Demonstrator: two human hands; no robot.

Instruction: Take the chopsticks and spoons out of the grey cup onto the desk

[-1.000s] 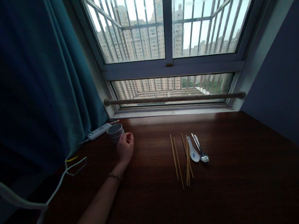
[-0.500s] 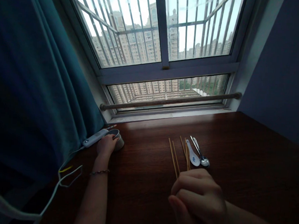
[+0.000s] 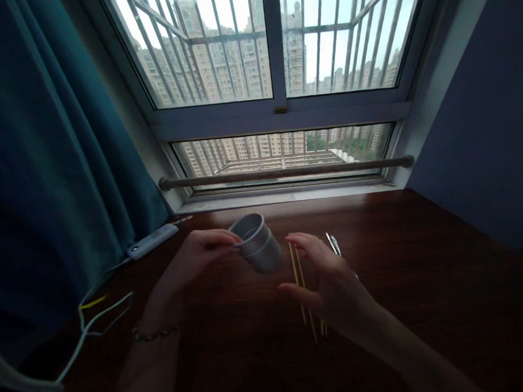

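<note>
My left hand (image 3: 208,249) pinches the rim of a grey cylindrical cup (image 3: 261,248), which is tilted with its mouth toward the upper left and slightly blurred. Just right of the cup is my right hand (image 3: 321,275), thumb and fingers spread, holding nothing. Beneath and beside that hand lie chopsticks (image 3: 300,273) on the dark wooden table. Past its knuckles show the handles of metal cutlery (image 3: 334,244); their lower ends are mostly hidden. The white spoon is covered by my right hand.
A white power strip (image 3: 153,241) lies at the table's left by the blue curtain (image 3: 83,169). White cables (image 3: 88,327) trail at lower left, with a yellow tie (image 3: 93,302). A metal rail (image 3: 289,173) runs along the window behind the table (image 3: 236,347).
My left hand has lifted the cup from beside the power strip and carried it right, tilting it. My right hand has moved forward and up, and its fingers have opened.
</note>
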